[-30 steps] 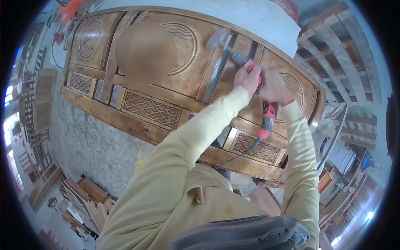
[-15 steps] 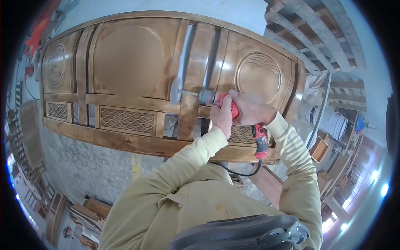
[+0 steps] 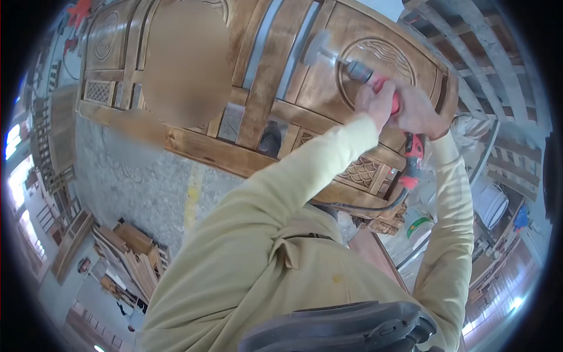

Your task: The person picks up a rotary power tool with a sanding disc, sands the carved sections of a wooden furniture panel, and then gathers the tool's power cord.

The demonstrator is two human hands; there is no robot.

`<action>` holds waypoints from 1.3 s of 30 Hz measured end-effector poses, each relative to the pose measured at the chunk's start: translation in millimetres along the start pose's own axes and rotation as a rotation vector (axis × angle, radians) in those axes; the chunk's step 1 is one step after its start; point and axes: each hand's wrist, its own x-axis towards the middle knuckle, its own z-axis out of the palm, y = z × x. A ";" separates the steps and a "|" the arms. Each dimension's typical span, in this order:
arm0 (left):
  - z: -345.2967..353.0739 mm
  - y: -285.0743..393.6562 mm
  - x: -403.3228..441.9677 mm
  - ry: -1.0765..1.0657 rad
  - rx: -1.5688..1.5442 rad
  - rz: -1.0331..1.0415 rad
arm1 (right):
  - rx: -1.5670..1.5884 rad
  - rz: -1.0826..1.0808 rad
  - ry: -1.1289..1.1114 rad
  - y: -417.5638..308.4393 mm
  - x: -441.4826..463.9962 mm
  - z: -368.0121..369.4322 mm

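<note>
Arms (image 3: 311, 167) extended; left hand (image 3: 377, 101), right hand (image 3: 417, 111) close together, fingers curled.

Glossy brown wood panel (image 3: 328, 76), carved in relief

A slatted wooden pallet (image 3: 481, 38) leans in the upper right, a white bucket with a green label (image 3: 419, 230) and a blue object (image 3: 521, 217) sit lower right, boards (image 3: 126, 252) lie piled lower left, and a yellow stripe (image 3: 192, 196) marks the floor left of centre.
</note>
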 end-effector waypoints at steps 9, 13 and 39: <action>-20.5 -63.3 -69.9 0.194 -0.162 -0.060 | -0.045 -0.118 -0.286 -2.2 -30.7 44.5; 5.8 -41.6 8.2 0.195 0.053 0.144 | 0.006 -0.087 -0.032 18.9 2.2 15.0; 157.6 -82.9 53.5 -0.617 0.884 0.191 | 0.478 0.643 0.466 138.2 -133.5 30.4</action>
